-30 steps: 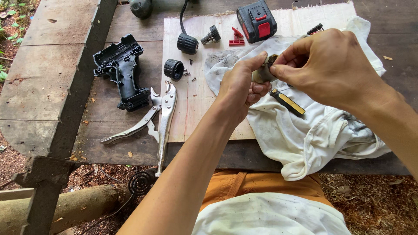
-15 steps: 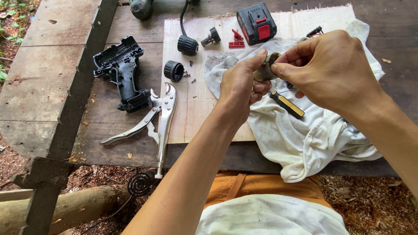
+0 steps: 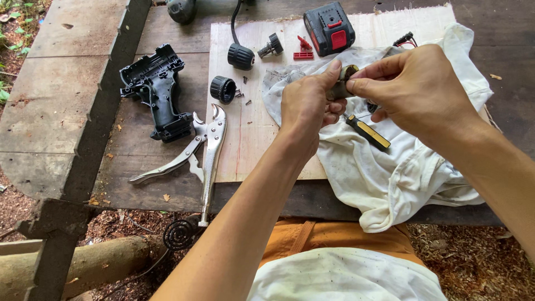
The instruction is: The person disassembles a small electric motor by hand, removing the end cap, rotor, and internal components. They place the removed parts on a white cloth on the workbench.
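Still pinching the small metal part (image 3: 341, 83) with both left hand (image 3: 305, 108) and right hand (image 3: 415, 92) (barely moved), above the white cloth (image 3: 401, 167).

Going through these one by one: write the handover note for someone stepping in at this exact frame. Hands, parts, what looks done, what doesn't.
Left hand: clamped on a small cylindrical metal part above the white cloth.
Right hand: fingertips pinch the same part's top end.
On the board: black-and-red battery pack, two black round collars, small red clips, loose screws.
Left of the board: empty black drill housing half, locking pliers. A yellow-handled screwdriver lies on the cloth.
Done: drill opened, battery off.
Left: nothing is back in the housing yet.
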